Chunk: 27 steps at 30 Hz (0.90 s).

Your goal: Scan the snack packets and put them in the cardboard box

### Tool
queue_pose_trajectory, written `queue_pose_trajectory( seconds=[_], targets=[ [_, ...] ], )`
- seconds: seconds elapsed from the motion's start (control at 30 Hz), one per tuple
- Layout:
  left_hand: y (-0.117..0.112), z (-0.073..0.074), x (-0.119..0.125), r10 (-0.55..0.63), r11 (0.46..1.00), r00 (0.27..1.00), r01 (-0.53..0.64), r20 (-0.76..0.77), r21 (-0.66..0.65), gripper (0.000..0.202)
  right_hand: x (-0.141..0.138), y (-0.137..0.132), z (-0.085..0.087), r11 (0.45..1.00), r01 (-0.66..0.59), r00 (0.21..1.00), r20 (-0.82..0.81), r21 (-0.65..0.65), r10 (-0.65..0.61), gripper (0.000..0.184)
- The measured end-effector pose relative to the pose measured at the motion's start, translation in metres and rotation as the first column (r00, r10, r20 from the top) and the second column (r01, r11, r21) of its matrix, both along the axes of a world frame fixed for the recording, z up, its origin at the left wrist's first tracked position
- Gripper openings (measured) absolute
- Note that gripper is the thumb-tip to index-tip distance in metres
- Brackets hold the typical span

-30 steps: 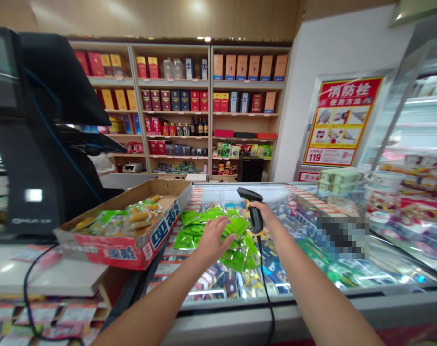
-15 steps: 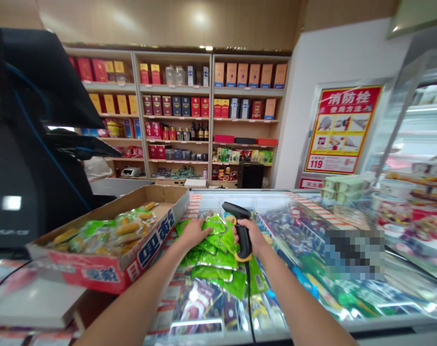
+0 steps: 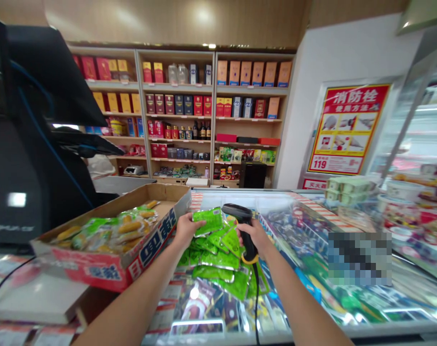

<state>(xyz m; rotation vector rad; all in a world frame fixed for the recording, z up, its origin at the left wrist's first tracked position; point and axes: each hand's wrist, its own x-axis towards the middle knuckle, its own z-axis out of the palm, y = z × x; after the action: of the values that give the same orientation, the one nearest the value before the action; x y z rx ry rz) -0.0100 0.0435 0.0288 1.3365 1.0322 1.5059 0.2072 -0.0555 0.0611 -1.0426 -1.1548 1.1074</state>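
Observation:
My left hand (image 3: 186,229) is shut on a bright green foil snack packet (image 3: 208,221), lifted just above a heap of matching green packets (image 3: 218,259). My right hand (image 3: 255,238) grips a black corded barcode scanner (image 3: 233,210), its head tilted toward the held packet. The two are close but apart. The scanner's black cable (image 3: 256,298) drops over the glass. To the left of my left hand stands a cardboard box (image 3: 150,240) holding green and yellow snack packets (image 3: 121,228).
The heap rests on a glass-topped freezer (image 3: 297,307) full of packaged goods. A black checkout terminal (image 3: 27,144) stands at left. Wooden shelves (image 3: 178,115) of boxed liquor fill the back wall. A red poster (image 3: 348,129) and a chilled display (image 3: 406,192) are at right.
My left hand has gone from spreading over the heap to lifting one green packet from it. The scanner stays in my right hand, and the view has shifted slightly.

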Motion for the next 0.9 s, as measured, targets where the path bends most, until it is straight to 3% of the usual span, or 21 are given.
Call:
queue_pose_trajectory(
  seconds=[0.07, 0.17, 0.6, 0.9],
  targets=[
    [-0.0056, 0.0026, 0.0006, -0.042, 0.998, 0.997, 0.044, 0.057, -0.035, 0.047, -0.0009, -0.0003, 0.0004, 0.999, 0.033, 0.998, 0.051, 0.005, -0.033, 0.018],
    [-0.0093, 0.0054, 0.0003, -0.025, 1.0, 0.994, 0.024, 0.106, 0.013, 0.048, -0.0011, -0.0007, 0.0012, 0.999, 0.041, 0.992, 0.116, 0.011, -0.042, 0.016],
    [-0.0128, 0.007, 0.0047, -0.009, 0.999, 0.995, 0.004, 0.094, 0.054, 0.049, -0.0022, -0.0023, 0.0008, 0.999, -0.027, 0.971, 0.235, -0.042, 0.036, 0.015],
    [-0.0099, 0.0053, 0.0032, -0.023, 0.998, 0.996, 0.018, 0.087, 0.064, 0.045, -0.0025, -0.0023, -0.0029, 0.999, -0.015, 0.979, 0.203, -0.048, 0.024, 0.014]
  ],
)
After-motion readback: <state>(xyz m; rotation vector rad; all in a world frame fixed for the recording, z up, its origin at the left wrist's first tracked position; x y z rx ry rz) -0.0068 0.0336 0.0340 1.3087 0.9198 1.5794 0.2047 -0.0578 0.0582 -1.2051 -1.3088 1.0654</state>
